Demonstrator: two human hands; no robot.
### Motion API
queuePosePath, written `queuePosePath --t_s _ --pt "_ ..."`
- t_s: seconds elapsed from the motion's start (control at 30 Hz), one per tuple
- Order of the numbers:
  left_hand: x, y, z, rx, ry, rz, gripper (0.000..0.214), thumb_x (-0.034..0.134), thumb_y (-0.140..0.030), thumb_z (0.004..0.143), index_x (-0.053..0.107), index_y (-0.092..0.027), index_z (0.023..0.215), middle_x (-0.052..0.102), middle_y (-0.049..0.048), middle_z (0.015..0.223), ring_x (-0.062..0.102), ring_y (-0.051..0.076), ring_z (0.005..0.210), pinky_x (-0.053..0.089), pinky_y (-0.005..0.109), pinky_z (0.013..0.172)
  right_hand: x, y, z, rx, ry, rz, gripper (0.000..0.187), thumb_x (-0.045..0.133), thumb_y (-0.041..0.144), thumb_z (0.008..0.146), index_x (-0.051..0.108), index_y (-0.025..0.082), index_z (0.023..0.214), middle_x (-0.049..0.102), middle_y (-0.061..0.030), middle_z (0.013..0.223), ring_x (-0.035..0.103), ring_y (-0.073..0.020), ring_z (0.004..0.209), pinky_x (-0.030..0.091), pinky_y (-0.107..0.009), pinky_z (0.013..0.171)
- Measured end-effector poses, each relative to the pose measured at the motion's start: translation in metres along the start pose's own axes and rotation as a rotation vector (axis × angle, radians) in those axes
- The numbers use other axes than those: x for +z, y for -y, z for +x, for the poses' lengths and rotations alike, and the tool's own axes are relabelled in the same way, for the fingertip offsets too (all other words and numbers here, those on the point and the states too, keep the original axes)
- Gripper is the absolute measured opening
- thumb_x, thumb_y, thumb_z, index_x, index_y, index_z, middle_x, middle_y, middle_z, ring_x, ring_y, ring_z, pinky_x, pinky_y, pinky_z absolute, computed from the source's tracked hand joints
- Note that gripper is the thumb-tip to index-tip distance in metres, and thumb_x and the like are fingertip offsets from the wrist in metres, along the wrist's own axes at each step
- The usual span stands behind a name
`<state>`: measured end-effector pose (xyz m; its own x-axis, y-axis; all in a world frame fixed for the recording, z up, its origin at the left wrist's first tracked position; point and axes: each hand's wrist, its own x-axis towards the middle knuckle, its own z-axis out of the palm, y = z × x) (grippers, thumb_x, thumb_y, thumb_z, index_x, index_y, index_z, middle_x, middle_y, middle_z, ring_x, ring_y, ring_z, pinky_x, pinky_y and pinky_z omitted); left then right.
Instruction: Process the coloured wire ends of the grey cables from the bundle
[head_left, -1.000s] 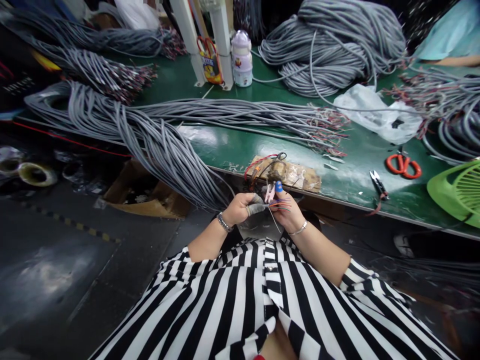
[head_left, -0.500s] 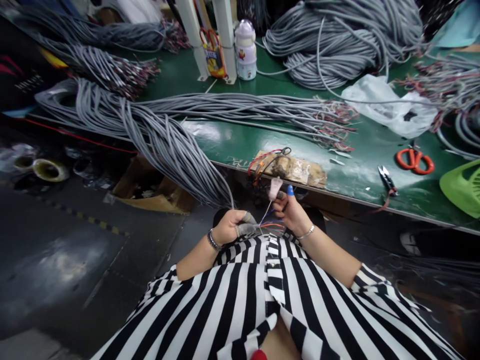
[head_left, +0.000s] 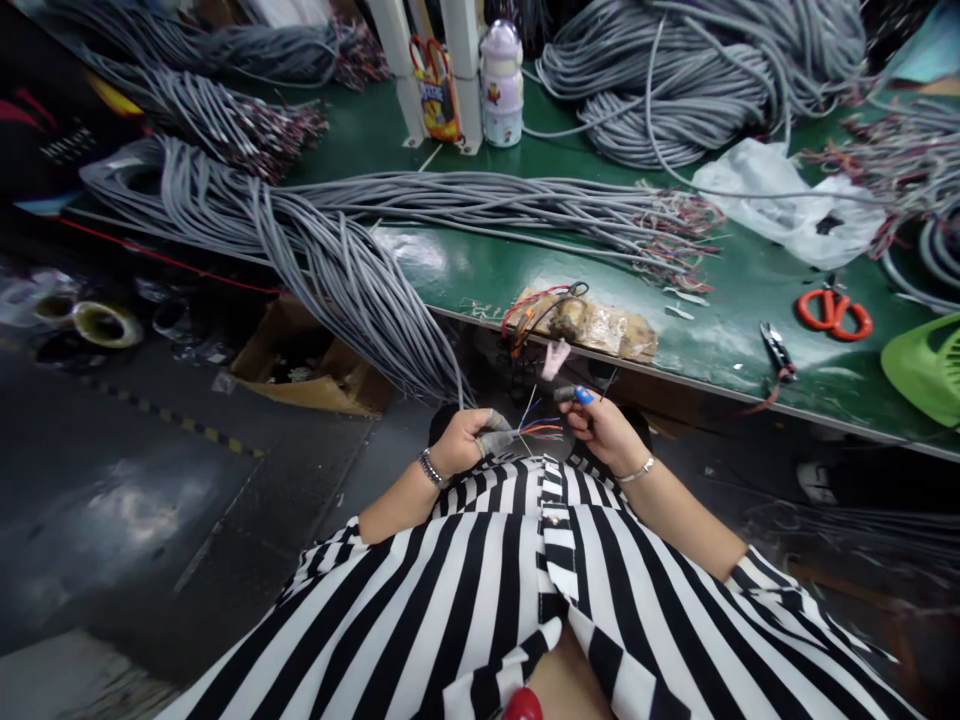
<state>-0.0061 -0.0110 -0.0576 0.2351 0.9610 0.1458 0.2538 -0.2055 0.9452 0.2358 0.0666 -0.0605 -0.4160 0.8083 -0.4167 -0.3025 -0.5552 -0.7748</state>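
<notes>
My left hand (head_left: 469,440) is closed around the end of a grey cable (head_left: 360,300), just above my lap. Thin coloured inner wires (head_left: 541,430) fan out from my fist to the right. My right hand (head_left: 600,425) is closed beside those wires, its fingertip covered by a blue cap (head_left: 583,396), pinching something small that I cannot make out. A pale pink scrap (head_left: 556,358) hangs in the air just above the hands. The cable runs up and left into a thick grey bundle that drapes off the green table (head_left: 480,275).
On the table edge lies a brown taped pad (head_left: 600,325) with red wires. To the right are black snips (head_left: 776,350), orange scissors (head_left: 834,312), a green basket (head_left: 926,365) and a plastic bag (head_left: 787,210). Grey cable coils (head_left: 675,90) and a bottle (head_left: 501,85) stand behind. A cardboard box (head_left: 300,365) sits below.
My right hand pulled away from the wire ends to the right, and a pale pink scrap came free and floats above. The inner wires now fan out bare.
</notes>
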Motion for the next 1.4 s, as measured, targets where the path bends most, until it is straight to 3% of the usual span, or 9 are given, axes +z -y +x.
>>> queuePosePath --t_s 0.2,0.33,0.57,0.73,0.83,0.97,1.1,1.2,1.4 --pt "0.007 0.023 0.014 -0.068 0.037 0.33 0.019 0.064 -0.024 0.083 0.068 -0.015 0.099 0.07 0.007 0.094 0.065 0.018 0.087 0.052 0.03 0.083 -0.01 0.003 -0.006 -0.043 -0.046 -0.062 0.036 0.081 0.044 0.064 0.062 0.016 0.077 0.059 0.0014 0.07 0.026 -0.0012 0.044 0.011 -0.016 0.037" --pt "0.007 0.041 0.016 -0.113 0.067 0.603 0.042 0.063 -0.01 0.073 0.062 -0.016 0.115 0.065 0.0118 0.115 0.061 0.024 0.108 0.048 0.04 0.1 -0.022 0.005 -0.01 -0.1 -0.071 -0.166 0.036 0.08 0.043 0.065 0.066 0.016 0.085 0.061 0.0 0.071 0.027 -0.0011 0.044 0.013 -0.017 0.038" --pt "0.001 0.059 0.016 -0.196 0.079 0.723 0.035 0.056 -0.009 0.073 0.065 -0.015 0.106 0.067 0.0103 0.107 0.062 0.024 0.103 0.05 0.039 0.096 -0.037 0.018 -0.012 -0.193 -0.16 -0.221 0.034 0.08 0.042 0.064 0.068 0.015 0.081 0.061 -0.001 0.068 0.03 -0.0028 0.045 0.016 -0.019 0.04" --pt "-0.005 0.073 0.015 -0.133 0.111 0.822 0.037 0.052 -0.007 0.074 0.068 -0.014 0.107 0.067 0.0122 0.114 0.061 0.024 0.107 0.048 0.04 0.097 -0.043 0.013 -0.011 -0.185 -0.161 -0.22 0.031 0.079 0.042 0.065 0.067 0.017 0.079 0.061 -0.0011 0.068 0.028 -0.003 0.045 0.016 -0.02 0.04" --pt "-0.005 0.086 0.011 -0.07 0.235 0.894 0.043 0.053 -0.006 0.073 0.067 -0.016 0.112 0.066 0.0116 0.122 0.055 0.027 0.12 0.043 0.044 0.1 -0.048 0.004 -0.011 -0.158 -0.165 -0.25 0.03 0.077 0.043 0.067 0.065 0.017 0.075 0.056 0.0009 0.062 0.027 -0.0033 0.044 0.016 -0.02 0.039" --pt "0.007 0.107 0.014 -0.035 0.527 0.987 0.042 0.058 -0.006 0.07 0.069 -0.016 0.109 0.059 0.0133 0.135 0.044 0.031 0.134 0.033 0.047 0.107 -0.051 -0.006 -0.012 -0.132 -0.182 -0.252 0.031 0.078 0.043 0.065 0.064 0.017 0.076 0.059 -0.0002 0.066 0.027 -0.0035 0.044 0.016 -0.02 0.039" --pt "0.022 0.128 0.027 -0.153 0.662 1.03 0.029 0.059 -0.008 0.072 0.071 -0.013 0.099 0.069 0.0178 0.113 0.056 0.03 0.119 0.029 0.048 0.108 -0.047 -0.006 -0.014 -0.114 -0.195 -0.246 0.033 0.08 0.044 0.063 0.066 0.016 0.076 0.059 -0.0001 0.067 0.029 -0.003 0.045 0.015 -0.019 0.039" --pt "0.024 0.134 0.034 -0.209 0.668 1.011 0.021 0.058 -0.01 0.075 0.072 -0.014 0.09 0.072 0.0156 0.095 0.064 0.026 0.101 0.038 0.043 0.1 -0.047 -0.005 -0.017 -0.109 -0.208 -0.252 0.035 0.081 0.044 0.062 0.065 0.015 0.074 0.056 0.0008 0.064 0.029 -0.0027 0.045 0.016 -0.019 0.039" --pt "0.006 0.11 0.026 -0.272 0.55 0.961 0.024 0.053 -0.012 0.08 0.068 -0.012 0.099 0.07 0.0152 0.102 0.066 0.023 0.087 0.048 0.032 0.077 -0.06 -0.009 -0.022 -0.08 -0.267 -0.249 0.038 0.081 0.047 0.061 0.064 0.016 0.074 0.057 0.0006 0.064 0.03 -0.0027 0.045 0.015 -0.019 0.04"
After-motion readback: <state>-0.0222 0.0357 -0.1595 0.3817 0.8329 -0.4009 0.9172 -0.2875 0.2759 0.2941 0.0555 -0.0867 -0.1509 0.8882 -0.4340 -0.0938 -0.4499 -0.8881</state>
